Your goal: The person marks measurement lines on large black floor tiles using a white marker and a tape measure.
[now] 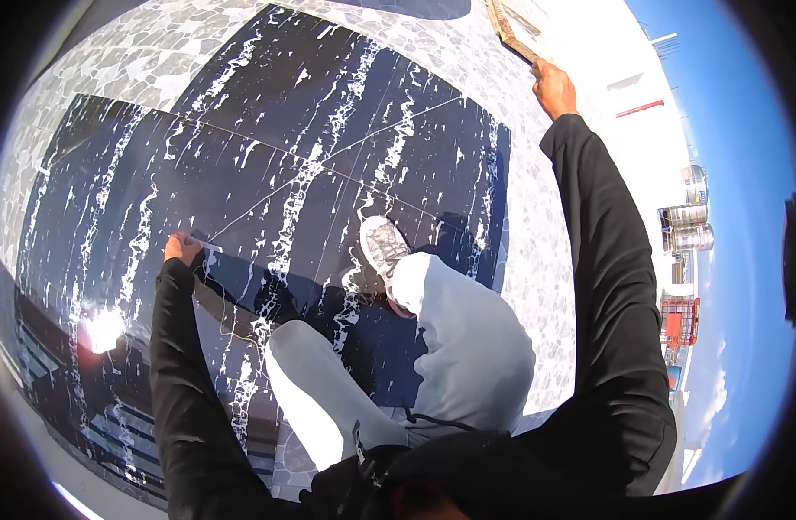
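Note:
My left hand (183,249) is low over the glossy black tiles with white veins (233,182), its fingers closed on a small pale object (209,247) that I cannot make out. My right hand (554,89) is raised at the upper right, with its fingers closed on the end of a worn wooden frame or board (512,33). Thin joint lines run between the large tiles. My shoe (385,245) rests on the tiles, between the two hands.
Grey stone-patterned flooring (537,286) surrounds the black tiles. A white wall (627,52) stands at the right, with a red strip (640,109) on it. Farther right are stacked containers (688,227) and a red metal rack (679,321). Sunlight glares off the tiles at the lower left.

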`<state>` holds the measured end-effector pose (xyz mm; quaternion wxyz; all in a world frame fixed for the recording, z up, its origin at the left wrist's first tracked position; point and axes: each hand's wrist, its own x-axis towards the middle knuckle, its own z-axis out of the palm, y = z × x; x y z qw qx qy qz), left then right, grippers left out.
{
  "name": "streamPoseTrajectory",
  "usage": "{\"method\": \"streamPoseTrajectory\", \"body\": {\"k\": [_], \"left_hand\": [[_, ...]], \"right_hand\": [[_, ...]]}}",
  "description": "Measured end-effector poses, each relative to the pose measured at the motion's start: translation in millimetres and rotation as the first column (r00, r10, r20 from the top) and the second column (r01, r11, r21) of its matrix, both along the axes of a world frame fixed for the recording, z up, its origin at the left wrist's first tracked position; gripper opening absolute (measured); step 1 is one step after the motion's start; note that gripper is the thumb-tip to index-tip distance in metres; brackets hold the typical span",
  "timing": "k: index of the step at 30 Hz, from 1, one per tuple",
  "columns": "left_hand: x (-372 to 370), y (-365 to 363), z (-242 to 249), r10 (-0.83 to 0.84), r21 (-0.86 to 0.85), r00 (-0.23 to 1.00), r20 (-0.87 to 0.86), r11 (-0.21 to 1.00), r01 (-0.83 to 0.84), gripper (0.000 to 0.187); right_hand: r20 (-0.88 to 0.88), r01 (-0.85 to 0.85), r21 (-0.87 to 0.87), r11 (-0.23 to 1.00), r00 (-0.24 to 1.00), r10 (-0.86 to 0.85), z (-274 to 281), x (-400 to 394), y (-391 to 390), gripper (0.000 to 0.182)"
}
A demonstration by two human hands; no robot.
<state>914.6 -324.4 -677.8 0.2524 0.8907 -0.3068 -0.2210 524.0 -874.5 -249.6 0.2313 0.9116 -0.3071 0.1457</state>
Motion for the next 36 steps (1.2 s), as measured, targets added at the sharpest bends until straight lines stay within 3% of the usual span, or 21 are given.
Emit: {"method": "streamPoseTrajectory", "body": {"k": [2,4,8,9,10,11,13,14,17,23,24,25,26,27,31,36], "left_hand": [[-2,2,-1,0.061,0.005,0.998,0.019,0.998,-0.061,0.026],[1,2,-3,-0.001,-0.005,0.999,-0.038,1.000,0.001,0.026],[-4,-1,9,0.095,0.030,0.988,-0.118,0.995,-0.092,0.028],[-6,-9,17,0.101,0.093,0.993,-0.063,0.991,-0.095,0.028],[-2,-9,8,-0.054,0.161,0.997,0.063,0.986,0.044,0.025],[-5,-5,6,0.059,0.081,0.998,0.016,0.995,-0.060,0.023],[-6,-4,3,0.119,0.050,0.992,-0.037,0.992,-0.118,0.026],[-8,-6,11,0.195,0.078,0.977,-0.085,0.979,-0.189,0.026],[-10,-5,10,0.219,0.067,0.968,-0.124,0.975,-0.212,0.024],[-16,-6,10,0.292,0.142,0.954,-0.062,0.949,-0.281,0.026],[-19,-13,21,0.355,0.109,0.922,-0.157,0.934,-0.341,0.026],[-18,-18,22,0.357,0.198,0.928,-0.105,0.922,-0.332,0.025],[-16,-12,9,0.316,0.136,0.947,-0.051,0.942,-0.307,0.027],[-16,-13,11,0.326,0.115,0.943,-0.064,0.941,-0.318,0.030],[-25,-25,21,0.395,0.188,0.916,-0.067,0.907,-0.377,0.030],[-32,-34,24,0.521,0.136,0.846,-0.114,0.852,-0.506,0.030]], "right_hand": [[0.004,0.022,0.020,1.000,1.000,-0.022,-14,29,-26,0.012],[0.032,0.051,0.080,0.996,0.998,-0.053,-32,54,-57,0.011],[0.046,-0.047,0.081,0.996,0.998,0.043,-92,111,-137,0.012],[0.048,-0.009,0.107,0.994,0.999,0.003,-102,128,-141,0.013],[0.042,-0.006,0.134,0.991,0.999,0.000,-114,143,-149,0.014],[0.128,-0.122,0.165,0.979,0.986,0.102,-134,155,-171,0.016],[0.073,-0.036,0.184,0.982,0.997,0.022,-156,188,-184,0.014],[0.089,-0.093,0.176,0.980,0.993,0.078,-171,203,-205,0.017],[0.096,-0.152,0.214,0.965,0.986,0.134,-210,253,-243,0.018],[0.300,-0.263,0.363,0.894,0.941,0.155,-263,351,-264,0.018],[0.338,-0.267,0.432,0.861,0.933,0.120,-266,363,-253,0.017],[0.370,-0.282,0.423,0.861,0.921,0.120,-275,374,-256,0.015],[0.380,-0.276,0.472,0.837,0.921,0.089,-282,385,-261,0.015],[0.430,-0.351,0.413,0.841,0.889,0.160,-300,396,-275,0.016],[0.477,-0.366,0.533,0.763,0.875,0.087,-345,427,-283,0.015],[0.511,-0.417,0.624,0.661,0.858,0.060,-417,461,-311,0.015]]}}
